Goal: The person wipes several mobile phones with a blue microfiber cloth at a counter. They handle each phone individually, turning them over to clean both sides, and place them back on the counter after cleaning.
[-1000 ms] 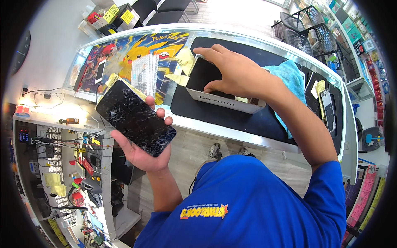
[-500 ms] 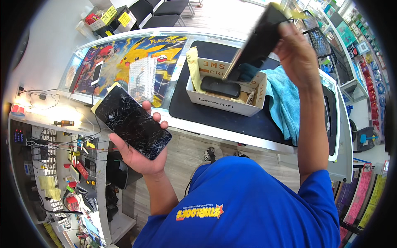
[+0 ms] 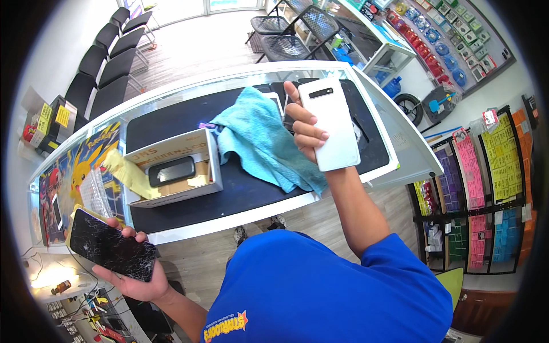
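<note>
My right hand (image 3: pixel 306 128) holds a white phone (image 3: pixel 334 123) upright, its back with the camera strip facing me, above the black mat (image 3: pixel 246 188) on the glass counter. My left hand (image 3: pixel 134 274) holds a black phone with a badly cracked screen (image 3: pixel 108 251) low at the left, off the counter. An open white cardboard box (image 3: pixel 211 166) sits on the mat with a black phone-shaped piece (image 3: pixel 171 170) inside it. A teal cloth (image 3: pixel 260 140) lies crumpled between the box and my right hand.
A yellow paper strip (image 3: pixel 128 171) hangs over the box's left side. Colourful cartoon pictures (image 3: pixel 74 177) lie under the glass at the left. Black chairs (image 3: pixel 108 63) line the far wall; racks of packaged accessories (image 3: pixel 492 171) stand at the right. A cluttered workbench (image 3: pixel 63 286) is at lower left.
My right hand came off the box, lifted a phone out and now shows its white back. The view swung right. My left hand kept the cracked phone and dropped lower left.
</note>
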Demonstrator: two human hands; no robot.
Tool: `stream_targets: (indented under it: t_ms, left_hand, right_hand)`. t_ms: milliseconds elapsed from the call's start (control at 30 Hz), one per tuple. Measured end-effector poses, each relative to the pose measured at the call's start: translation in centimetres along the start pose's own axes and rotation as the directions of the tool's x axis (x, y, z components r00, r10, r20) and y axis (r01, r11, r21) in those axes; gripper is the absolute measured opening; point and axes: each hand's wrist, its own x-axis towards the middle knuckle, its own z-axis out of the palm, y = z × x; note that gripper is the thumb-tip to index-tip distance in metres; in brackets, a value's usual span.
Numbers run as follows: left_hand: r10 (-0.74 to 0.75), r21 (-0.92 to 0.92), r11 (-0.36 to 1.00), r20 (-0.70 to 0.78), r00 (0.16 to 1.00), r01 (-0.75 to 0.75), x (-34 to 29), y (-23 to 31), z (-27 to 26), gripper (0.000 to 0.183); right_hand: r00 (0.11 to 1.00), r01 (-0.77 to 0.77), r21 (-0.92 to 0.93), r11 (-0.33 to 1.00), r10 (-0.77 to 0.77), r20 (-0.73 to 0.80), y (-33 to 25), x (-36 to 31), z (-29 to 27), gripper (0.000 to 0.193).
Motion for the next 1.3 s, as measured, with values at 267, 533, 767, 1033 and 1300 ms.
stream_targets:
  t_ms: [267, 533, 767, 1033, 1300]
  left_hand:
    - [0.003, -0.006, 1.0, -0.03, 1.0, -0.003, 0.3, -1.5, 2.3, 0.083]
    - [0.036, -0.005, 0.999, -0.079, 0.996, -0.037, -0.6, -2.1, 2.5, 0.082]
    - [0.067, -0.025, 0.997, -0.101, 0.993, -0.07, -0.9, -2.6, 2.5, 0.086]
    - [0.102, -0.001, 0.995, -0.19, 0.977, -0.104, -1.6, -2.2, 1.0, 0.087]
    - [0.102, 0.04, 0.995, -0.167, 0.981, -0.097, -1.3, -1.9, -1.9, 0.088]
  right_hand:
    - [0.945, -0.048, -0.653, 0.756, -0.178, -0.276, -2.9, -2.5, -0.1, 0.073]
    - [0.816, -0.432, -0.578, -0.693, -0.573, 0.078, -2.6, -2.1, -1.1, 0.041]
    - [0.863, -0.376, -0.466, -0.801, -0.485, 0.139, 1.1, -2.5, -0.8, 0.04]
    - [0.884, -0.281, -0.437, -0.854, -0.407, 0.228, 2.0, -2.1, -0.3, 0.038]
    - [0.983, 0.184, -0.667, -0.722, 0.131, 0.129, 9.7, 9.2, 7.8, 0.035]
